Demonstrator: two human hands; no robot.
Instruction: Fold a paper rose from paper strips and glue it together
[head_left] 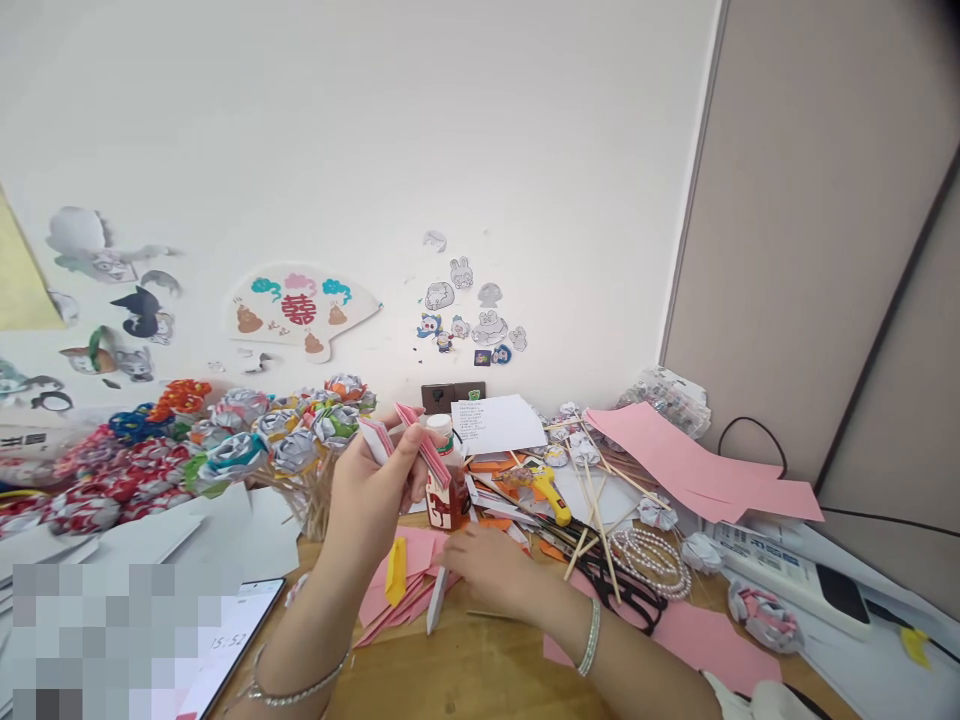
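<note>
My left hand (382, 480), raised above the table, is closed on folded pink-and-white paper pieces (426, 447) that stick out on both sides of its fingers. Lower down, my right hand (484, 562) reaches left, palm down, with its fingers loosely extended. Just below those fingertips is a narrow white folded paper strip (436, 602); whether they touch it I cannot tell. Under and beside it lie pink paper sheets (382, 607) with a yellow folded paper strip (395, 572) on top. A bottle with a white cap (439, 425) stands behind my hands.
At right are black-handled scissors (626, 590), a yellow glue gun (553, 495), wooden sticks (596, 515), a bead string (656, 562) and large pink sheets (682, 450). Paper flowers (285, 430) crowd the left back. A phone (232, 640) lies front left, near white papers (169, 530).
</note>
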